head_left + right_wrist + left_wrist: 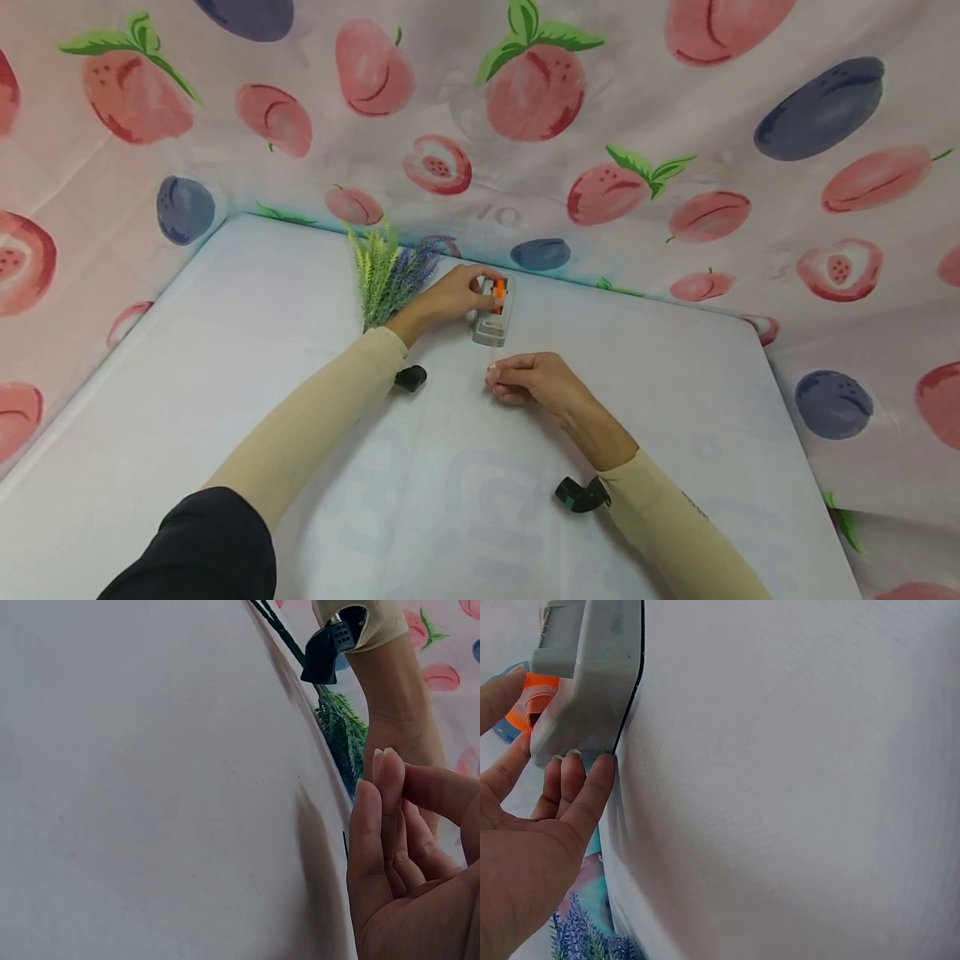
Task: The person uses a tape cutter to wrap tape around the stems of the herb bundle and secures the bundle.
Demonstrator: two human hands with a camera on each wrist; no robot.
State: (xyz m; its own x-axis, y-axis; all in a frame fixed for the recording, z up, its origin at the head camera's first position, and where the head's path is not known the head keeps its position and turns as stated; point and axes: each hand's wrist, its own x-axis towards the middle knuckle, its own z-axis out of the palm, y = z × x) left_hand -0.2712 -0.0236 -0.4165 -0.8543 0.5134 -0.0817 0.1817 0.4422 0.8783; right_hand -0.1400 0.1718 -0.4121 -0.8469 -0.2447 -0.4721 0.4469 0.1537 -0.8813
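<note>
A grey tape dispenser (pixel 490 330) with an orange core (pixel 498 292) stands near the back of the table. My left hand (pixel 453 293) grips it from the left, fingers and thumb about the core and the far end. In the left wrist view, fingertips touch the end of the dispenser (pixel 604 682), beside the orange core (pixel 541 694). My right hand (pixel 542 385) is in front of the dispenser, thumb and fingertips pinched together. A faint clear strip of tape seems to run from the dispenser to these fingertips; in the right wrist view the right hand (pixel 409 855) hides it.
Artificial flowers, yellow-green and purple (pixel 386 275), lie left of the dispenser, behind the left wrist. A fruit-patterned cloth (pixel 465 100) hangs behind the white table (pixel 480 517). Black wrist cameras sit below both wrists, the right one (pixel 583 495) nearer the front.
</note>
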